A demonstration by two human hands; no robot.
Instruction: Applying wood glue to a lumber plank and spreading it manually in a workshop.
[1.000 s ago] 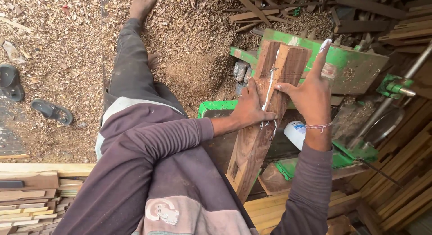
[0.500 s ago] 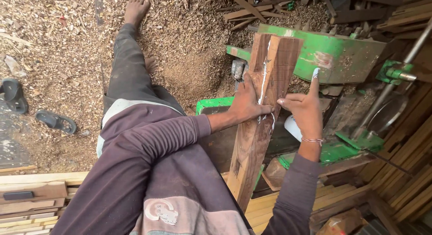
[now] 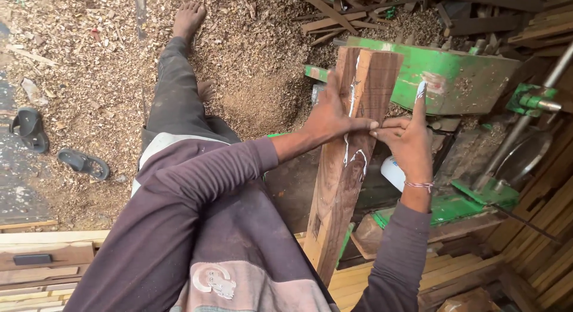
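Observation:
A long dark wooden block point(image 3: 346, 168) leans up from my lap towards the green machine, with streaks of white glue down its top face. My left hand point(image 3: 331, 115) grips the block's left edge near the upper end, thumb across the face. My right hand point(image 3: 409, 136) sits beside the block's right edge, holding nothing; its index finger points up with white glue on the tip and the other fingers are curled. A white glue bottle point(image 3: 393, 171) lies just below my right wrist, partly hidden.
A green woodworking machine point(image 3: 453, 73) stands behind the block, a round saw blade point(image 3: 522, 157) to its right. Sawdust covers the floor, with two dark sandals point(image 3: 54, 148) at left. Stacked planks point(image 3: 42, 264) lie bottom left and more bottom right.
My left hand slid up the block towards its upper end. My right hand came down from the block's top and now rests by its right edge, finger still raised.

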